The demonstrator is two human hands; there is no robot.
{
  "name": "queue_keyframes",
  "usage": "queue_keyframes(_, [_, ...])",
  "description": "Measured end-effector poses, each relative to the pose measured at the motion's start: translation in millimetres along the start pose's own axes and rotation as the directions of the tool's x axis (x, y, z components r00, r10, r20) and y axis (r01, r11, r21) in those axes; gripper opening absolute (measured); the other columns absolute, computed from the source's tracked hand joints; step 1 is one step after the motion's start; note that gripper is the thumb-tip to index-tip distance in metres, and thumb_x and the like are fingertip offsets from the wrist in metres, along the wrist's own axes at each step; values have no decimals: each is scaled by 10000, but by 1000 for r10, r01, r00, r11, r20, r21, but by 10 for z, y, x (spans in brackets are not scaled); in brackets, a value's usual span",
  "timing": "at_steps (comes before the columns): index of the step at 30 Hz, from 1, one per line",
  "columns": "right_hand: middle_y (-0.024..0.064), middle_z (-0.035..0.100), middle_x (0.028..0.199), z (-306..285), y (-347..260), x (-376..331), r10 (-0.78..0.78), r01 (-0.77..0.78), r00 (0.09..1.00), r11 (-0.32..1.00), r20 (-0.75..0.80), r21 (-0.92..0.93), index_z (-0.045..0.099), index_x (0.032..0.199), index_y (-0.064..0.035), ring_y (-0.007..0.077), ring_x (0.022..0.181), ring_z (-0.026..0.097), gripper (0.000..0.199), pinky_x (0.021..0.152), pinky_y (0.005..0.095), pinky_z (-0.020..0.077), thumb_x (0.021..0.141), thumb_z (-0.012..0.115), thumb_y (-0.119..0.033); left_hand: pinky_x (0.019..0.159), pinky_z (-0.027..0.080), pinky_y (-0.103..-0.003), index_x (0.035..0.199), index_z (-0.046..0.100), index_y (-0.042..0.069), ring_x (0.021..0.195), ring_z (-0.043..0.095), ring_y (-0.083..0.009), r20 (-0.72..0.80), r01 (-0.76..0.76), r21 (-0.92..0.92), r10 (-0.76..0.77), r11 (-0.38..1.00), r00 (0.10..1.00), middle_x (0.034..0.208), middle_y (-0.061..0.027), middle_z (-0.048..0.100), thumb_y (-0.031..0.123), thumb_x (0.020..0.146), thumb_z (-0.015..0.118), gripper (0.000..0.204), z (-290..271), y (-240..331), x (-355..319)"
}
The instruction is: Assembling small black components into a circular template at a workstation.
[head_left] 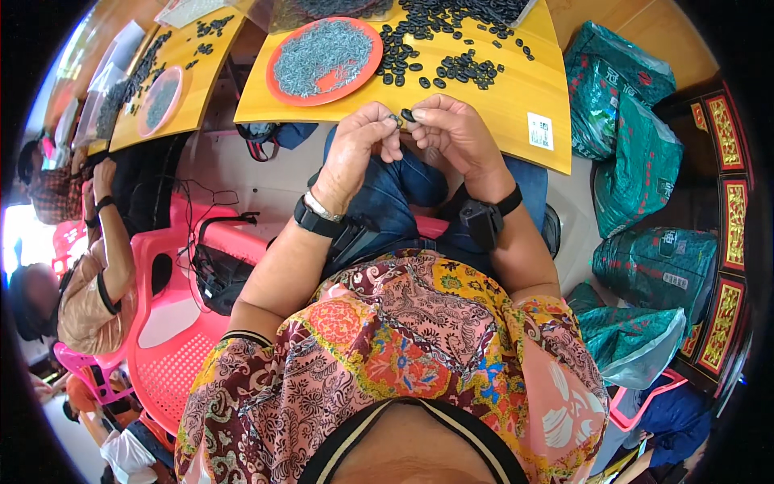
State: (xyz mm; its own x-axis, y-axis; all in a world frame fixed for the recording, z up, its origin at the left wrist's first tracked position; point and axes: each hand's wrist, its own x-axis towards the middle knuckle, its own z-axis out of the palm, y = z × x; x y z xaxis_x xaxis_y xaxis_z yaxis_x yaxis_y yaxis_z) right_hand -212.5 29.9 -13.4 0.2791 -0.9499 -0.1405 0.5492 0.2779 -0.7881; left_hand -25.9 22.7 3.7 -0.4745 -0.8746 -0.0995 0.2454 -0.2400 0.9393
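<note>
Both my hands meet just off the near edge of the yellow table point(500, 129). Pinched between the thumb and fingers of my right hand point(458, 133) is a small black oval part point(408, 115). My left hand point(359, 145) is closed in a pinch beside it, its fingertips on something small and dark that I cannot make out. Beyond my hands stands a round red plate point(375, 66) heaped with small grey screw-like pieces point(326, 52). Right of the plate, many loose black oval parts point(468, 68) lie scattered, with a larger heap farther back.
A white printed label point(540, 131) is on the table's right side. Several green woven bags point(637, 169) stand on the right. At left are a pink chair point(181, 363), a black bag point(222, 278), another yellow table point(173, 89) with a pink plate point(161, 101), and seated people.
</note>
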Motion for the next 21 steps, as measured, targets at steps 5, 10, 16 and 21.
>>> queue_keyframes(5, [87,654,787,-22,6,10,7,-7,1000,998,0,61,607,930,-1,134,635,620,91,599,230,529,872,567,-58,545,406,-213,826,524,53,574,548,-118,-4,47,117,-47,992,999,653,-23,540,153,898,480,130,40,-12,-8])
queue_keyframes(10, [91,651,777,-26,20,22,8,-8,1000,998,-1,57,593,915,1,127,624,626,97,578,230,537,859,602,-78,513,392,-191,777,528,50,538,513,-87,-32,37,93,-34,995,999,629,-10,532,128,877,499,129,61,2,-14])
queue_keyframes(16, [77,647,802,34,5,-12,-55,55,998,998,-18,-19,599,936,-15,123,647,613,82,606,232,527,870,581,-60,524,395,-194,778,529,49,553,516,-89,-16,28,102,-27,994,1000,637,-13,538,129,877,498,131,47,-1,-7])
queue_keyframes(21, [49,628,790,123,-38,-49,-182,175,983,967,-24,-185,598,938,-13,93,692,594,90,653,209,501,850,594,-31,547,400,-201,786,538,43,574,523,-92,12,15,123,-17,992,1000,650,-14,546,124,873,499,125,40,34,-13])
